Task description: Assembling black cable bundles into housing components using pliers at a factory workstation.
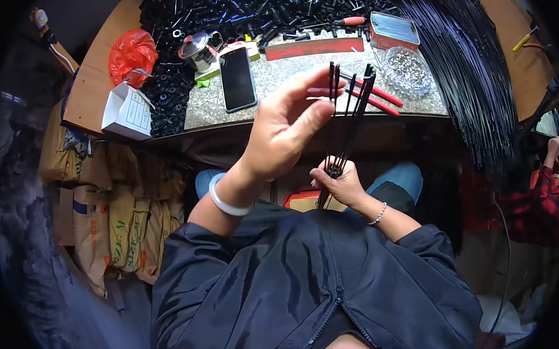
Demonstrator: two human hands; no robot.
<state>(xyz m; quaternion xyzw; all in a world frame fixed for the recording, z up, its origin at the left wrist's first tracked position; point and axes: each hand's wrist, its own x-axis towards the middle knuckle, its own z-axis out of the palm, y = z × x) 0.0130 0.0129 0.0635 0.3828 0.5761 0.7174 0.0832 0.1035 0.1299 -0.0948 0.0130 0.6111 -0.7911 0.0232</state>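
My right hand (342, 183) is closed low around a bundle of thin black rods (353, 124), which stands nearly upright in front of my lap and fans out toward the top. The upper ends carry small dark knobs or heads. My left hand (285, 127) is raised at the bundle's left side. Its curled fingers reach behind two rods that stand apart from the others, and the thumb tip meets them from the left. The exact contact there is partly hidden. Just behind the rods, red-handled pliers (378, 96) lie on the worktop (197, 110).
A black phone (238, 79), a red bag (132, 58) and a white box (128, 111) lie at left. Dark bolts and nuts (250, 8) heap along the back. A clear dish (407, 70) and many long black rods (468, 77) are at right. Another person's red plaid sleeve (547, 188) shows far right.
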